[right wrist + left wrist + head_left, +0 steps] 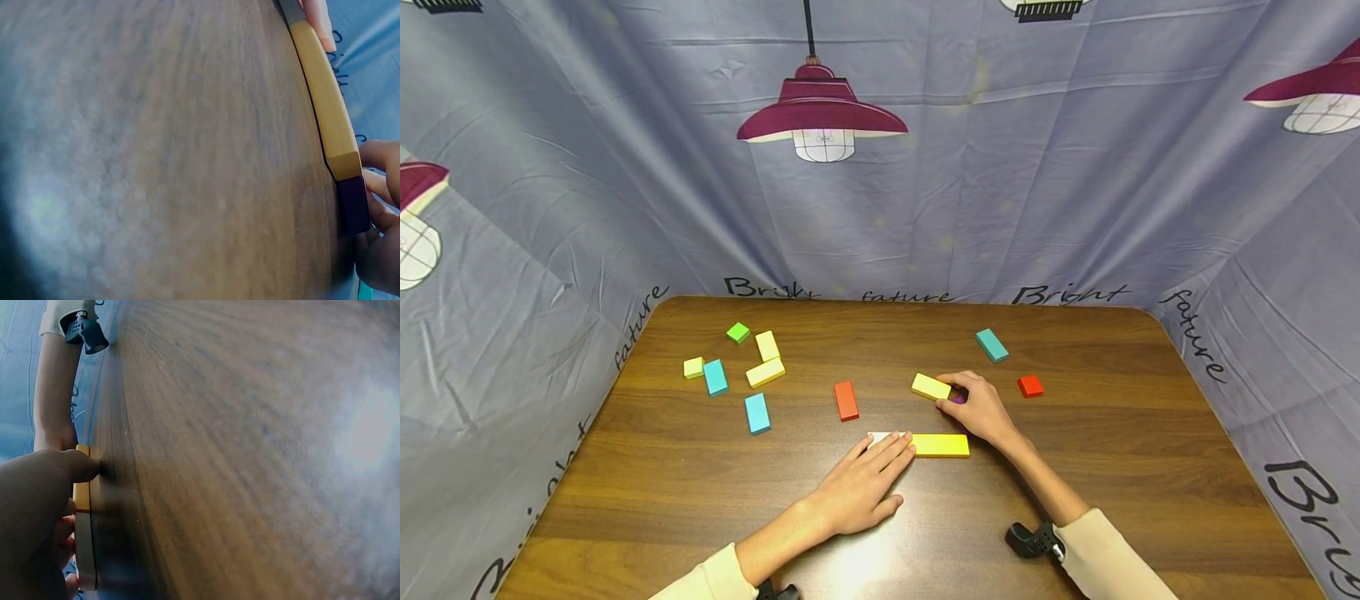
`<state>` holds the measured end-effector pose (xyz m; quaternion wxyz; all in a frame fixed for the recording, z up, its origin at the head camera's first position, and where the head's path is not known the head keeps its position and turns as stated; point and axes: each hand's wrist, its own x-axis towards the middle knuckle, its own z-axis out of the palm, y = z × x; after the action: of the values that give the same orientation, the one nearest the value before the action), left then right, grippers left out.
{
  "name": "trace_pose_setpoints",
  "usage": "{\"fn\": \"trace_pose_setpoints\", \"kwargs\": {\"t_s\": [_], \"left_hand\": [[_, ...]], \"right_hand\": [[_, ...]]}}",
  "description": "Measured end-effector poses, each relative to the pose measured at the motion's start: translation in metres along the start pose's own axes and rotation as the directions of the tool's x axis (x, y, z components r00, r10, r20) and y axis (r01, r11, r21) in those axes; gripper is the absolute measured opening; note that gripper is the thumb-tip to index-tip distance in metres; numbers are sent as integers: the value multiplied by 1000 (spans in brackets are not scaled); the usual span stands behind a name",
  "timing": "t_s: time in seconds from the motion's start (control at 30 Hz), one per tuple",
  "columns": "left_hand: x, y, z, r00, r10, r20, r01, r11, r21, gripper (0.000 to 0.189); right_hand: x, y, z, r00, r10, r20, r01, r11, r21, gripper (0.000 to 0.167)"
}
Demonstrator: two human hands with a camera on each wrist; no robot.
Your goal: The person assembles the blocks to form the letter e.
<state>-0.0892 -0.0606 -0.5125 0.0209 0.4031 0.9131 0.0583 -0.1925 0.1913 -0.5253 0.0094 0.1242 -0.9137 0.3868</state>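
Observation:
My left hand (865, 487) lies with straight fingers over a white block (880, 437), its fingertips reaching the joint with a long yellow block (942, 446). The two blocks lie end to end in a row. Thumb and index finger of my right hand (981, 408) pinch the right end of a pale yellow block (930, 387), behind the row. Partly covered by that hand is a purple block (958, 401); in the right wrist view the purple block (354, 206) appears beyond the end of the yellow block (328, 103).
A red block (846, 401) lies left of centre. Farther left are blue blocks (757, 413), pale yellow blocks (766, 372) and a green block (738, 333). At right lie a teal block (992, 345) and a small red block (1031, 386). Curtains (880, 208) border the table.

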Motion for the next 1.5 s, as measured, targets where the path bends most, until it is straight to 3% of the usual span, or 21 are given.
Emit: {"fn": "trace_pose_setpoints", "kwargs": {"t_s": [0.3,0.47,0.67,0.97,1.27,1.5], "left_hand": [[-1,0,-1,1000,9,-25,-9,1000,-6,66],[0,0,-2,1000,1,-10,-2,1000,-8,66],[-1,0,-2,1000,-7,3,7,1000,-2,66],[-2,0,-3,1000,0,-2,0,1000,-13,66],[-1,0,-2,1000,-7,10,7,1000,-16,66],[-1,0,0,1000,-7,4,7,1000,-12,66]], "right_hand": [[1,-1,-5,1000,-17,-25,18,998,54,39],[8,6,-23,987,15,-159,0,995,95,31],[22,27,-51,953,38,-302,-30,999,30,37],[30,57,-67,971,158,-177,-176,980,-89,51],[33,59,-62,971,113,-209,-143,980,-138,40],[37,44,-54,976,79,-201,-92,994,-55,39]]}}
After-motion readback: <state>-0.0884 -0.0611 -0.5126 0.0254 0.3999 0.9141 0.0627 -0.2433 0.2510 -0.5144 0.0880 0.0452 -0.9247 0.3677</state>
